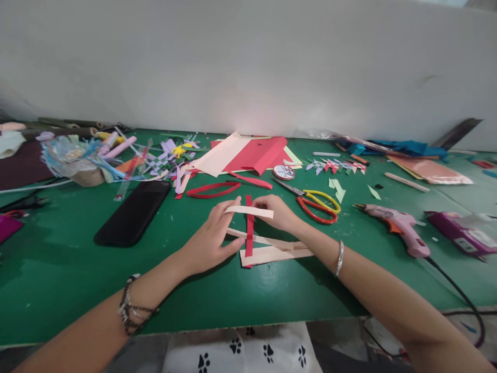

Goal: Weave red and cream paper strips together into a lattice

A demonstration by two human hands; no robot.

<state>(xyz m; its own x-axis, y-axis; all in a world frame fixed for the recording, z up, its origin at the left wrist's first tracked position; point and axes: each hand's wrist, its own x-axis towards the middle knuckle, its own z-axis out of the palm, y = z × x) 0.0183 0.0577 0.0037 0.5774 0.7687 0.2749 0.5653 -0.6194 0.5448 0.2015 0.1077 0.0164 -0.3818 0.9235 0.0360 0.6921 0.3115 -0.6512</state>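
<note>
A cream paper strip bends out from my left hand, whose fingers curl around its looped side while the thumb lies lower, near the table. My right hand has its fingers closed at the upper part of a red paper strip; the cream strip's end passes in front of those fingers, and its fingertips are partly hidden. The red strip runs between both hands and crosses a flat cream strip on the green table. Part of that flat strip lies beneath my right forearm.
Yellow-and-red-handled scissors lie beyond my right hand. To the right is a pink glue gun with its cord. A black phone lies left. Behind are a red paper loop, red sheets and woven paper pieces.
</note>
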